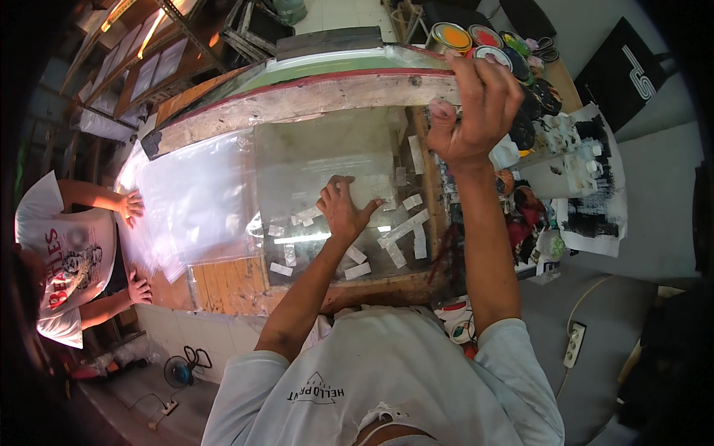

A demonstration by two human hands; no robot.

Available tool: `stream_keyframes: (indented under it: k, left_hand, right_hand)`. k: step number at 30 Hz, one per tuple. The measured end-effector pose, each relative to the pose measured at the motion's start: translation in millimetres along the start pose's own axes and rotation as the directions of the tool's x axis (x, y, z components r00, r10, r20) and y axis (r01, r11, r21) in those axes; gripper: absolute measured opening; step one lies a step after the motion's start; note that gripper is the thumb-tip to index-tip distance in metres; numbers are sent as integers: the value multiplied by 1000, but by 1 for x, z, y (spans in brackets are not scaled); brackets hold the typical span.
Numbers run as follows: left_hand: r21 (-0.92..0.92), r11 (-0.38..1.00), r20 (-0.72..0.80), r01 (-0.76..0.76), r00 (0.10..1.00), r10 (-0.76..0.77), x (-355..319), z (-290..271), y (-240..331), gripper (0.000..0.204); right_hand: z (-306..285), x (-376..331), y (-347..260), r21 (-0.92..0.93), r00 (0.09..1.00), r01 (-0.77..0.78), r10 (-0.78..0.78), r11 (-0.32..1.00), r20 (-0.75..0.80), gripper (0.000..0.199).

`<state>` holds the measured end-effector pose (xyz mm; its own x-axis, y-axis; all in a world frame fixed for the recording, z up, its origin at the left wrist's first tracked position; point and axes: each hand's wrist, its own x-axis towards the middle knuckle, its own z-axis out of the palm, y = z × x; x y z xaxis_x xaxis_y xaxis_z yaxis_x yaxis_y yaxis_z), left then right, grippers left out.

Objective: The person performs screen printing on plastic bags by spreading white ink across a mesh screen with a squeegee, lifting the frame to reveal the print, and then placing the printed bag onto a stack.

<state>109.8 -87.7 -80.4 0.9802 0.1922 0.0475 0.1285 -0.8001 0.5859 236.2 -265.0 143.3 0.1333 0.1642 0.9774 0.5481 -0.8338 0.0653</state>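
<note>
A wooden screen-printing frame (pixel 297 99) with a red edge and a green mesh is tilted up across the far side of the table. My right hand (pixel 476 111) grips its right end, fingers over the top edge and thumb on the near side. Below it lies a glass plate (pixel 320 149) bearing several pale tape strips (pixel 404 228). On this plate rests my left hand (pixel 343 212), fingers spread and holding nothing. Left of the plate is a pile of clear plastic sheets (pixel 197 186), partly shiny with glare.
A co-worker's hand (pixel 132 208) touches the sheets' left edge; the other hand (pixel 139 288) is at the table edge. At right stand open paint cans (pixel 451 36), scissors (pixel 547 50), plastic bottles (pixel 584 167) and stained rags (pixel 523 212). A shelf rack (pixel 141 59) stands far left.
</note>
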Motion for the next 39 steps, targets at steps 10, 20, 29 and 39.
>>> stream_keyframes:
  k: [10, 20, 29, 39]
  left_hand:
    - [-60, 996, 96, 72, 993, -66, 7, 2, -3, 67]
    - [68, 993, -35, 97, 995, -95, -5, 30, 32, 92]
    - [57, 990, -69, 129, 990, -125, -1, 34, 32, 93]
    - [19, 975, -113, 220, 970, -216, 9, 34, 39, 90]
  right_hand:
    - [0, -1, 5, -7, 999, 38, -38, 999, 1, 52]
    - [0, -3, -2, 3, 1000, -3, 3, 1000, 3, 53]
    - [0, -4, -2, 2, 1000, -25, 25, 1000, -13, 54]
    - [-7, -12, -3, 15, 999, -26, 25, 1000, 38, 51]
